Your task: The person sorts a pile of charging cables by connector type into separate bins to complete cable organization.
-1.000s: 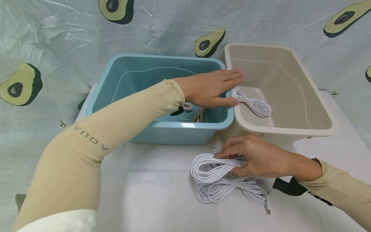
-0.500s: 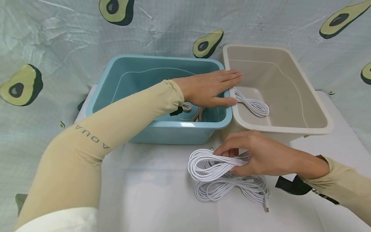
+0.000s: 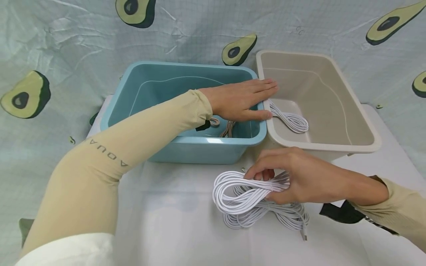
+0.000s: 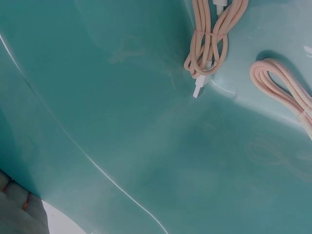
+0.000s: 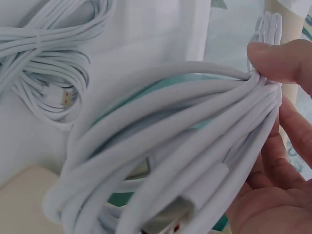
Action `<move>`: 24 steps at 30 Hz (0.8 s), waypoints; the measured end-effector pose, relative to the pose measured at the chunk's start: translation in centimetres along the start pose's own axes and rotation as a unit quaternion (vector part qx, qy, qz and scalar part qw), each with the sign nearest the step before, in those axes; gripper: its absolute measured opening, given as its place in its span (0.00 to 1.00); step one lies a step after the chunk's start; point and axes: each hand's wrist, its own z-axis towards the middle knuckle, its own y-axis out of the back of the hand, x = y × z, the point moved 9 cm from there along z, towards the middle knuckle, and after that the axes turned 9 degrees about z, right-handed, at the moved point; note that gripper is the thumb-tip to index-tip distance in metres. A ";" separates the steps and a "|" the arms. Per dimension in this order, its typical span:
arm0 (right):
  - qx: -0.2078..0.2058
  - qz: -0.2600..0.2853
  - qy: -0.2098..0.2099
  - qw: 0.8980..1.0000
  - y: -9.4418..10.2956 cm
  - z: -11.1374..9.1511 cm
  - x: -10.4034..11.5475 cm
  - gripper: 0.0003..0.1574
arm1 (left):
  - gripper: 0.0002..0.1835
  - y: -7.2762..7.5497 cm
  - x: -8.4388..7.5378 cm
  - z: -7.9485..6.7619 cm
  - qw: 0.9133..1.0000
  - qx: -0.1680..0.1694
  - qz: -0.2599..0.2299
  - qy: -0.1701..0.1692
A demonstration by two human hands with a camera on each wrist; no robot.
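Observation:
My right hand [image 3: 299, 181] pinches a coiled white USB cable [image 3: 229, 195] between thumb and fingers, just above the tabletop. In the right wrist view, the loops of this held cable [image 5: 175, 112] fill the middle, with a metal plug among them. Beneath it on the table lies more coiled white cable [image 3: 244, 221], its USB plug pointing toward me. My left hand [image 3: 244, 99] lies flat, fingers straight, across the adjoining rims of the blue bin [image 3: 213, 150] and the beige bin [image 3: 336, 149]. Only part of that hand [image 4: 22, 212] shows in the left wrist view's lower left corner.
Inside the blue bin are a pinkish-beige braided cable [image 4: 209, 39] and another looped cable [image 4: 280, 85]. One white coiled cable [image 3: 294, 122] sits on the beige bin's floor. A curtain [image 3: 186, 33] printed with avocados hangs behind the bins, at the back of the white-covered table [image 3: 186, 225].
My right hand has raised the upper white cable slightly, and its loops have shifted left and closer to the camera. The cable underneath stays on the table. My left hand keeps its place.

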 end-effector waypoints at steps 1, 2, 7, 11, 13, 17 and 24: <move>-0.001 -0.003 0.003 1.000 0.1 0.0 0.2 0.30 | 0.43 0.0 0.0 0.0 1.000 0.001 -0.001 0.000; -0.002 -0.006 0.008 1.000 0.2 -0.1 0.5 0.30 | 0.43 0.0 0.0 0.0 1.000 0.001 -0.001 0.001; -0.006 -0.012 0.025 1.000 0.6 -0.4 1.5 0.29 | 0.43 -0.1 0.1 0.2 1.000 0.001 -0.001 0.001; -0.014 -0.016 0.034 0.999 1.2 -0.7 2.3 0.29 | 0.43 -0.1 0.0 0.1 1.000 0.001 0.002 0.000; -0.023 -0.021 0.035 0.999 1.6 -0.7 2.7 0.31 | 0.43 0.0 0.0 0.0 1.000 0.001 0.001 0.001; -0.038 -0.040 0.035 0.998 2.6 -0.9 3.4 0.35 | 0.43 0.0 0.0 -0.2 1.000 -0.002 -0.002 0.001; -0.063 -0.074 0.058 0.994 4.2 -1.4 4.2 0.39 | 0.43 0.0 -0.1 -0.1 1.000 -0.006 -0.002 -0.003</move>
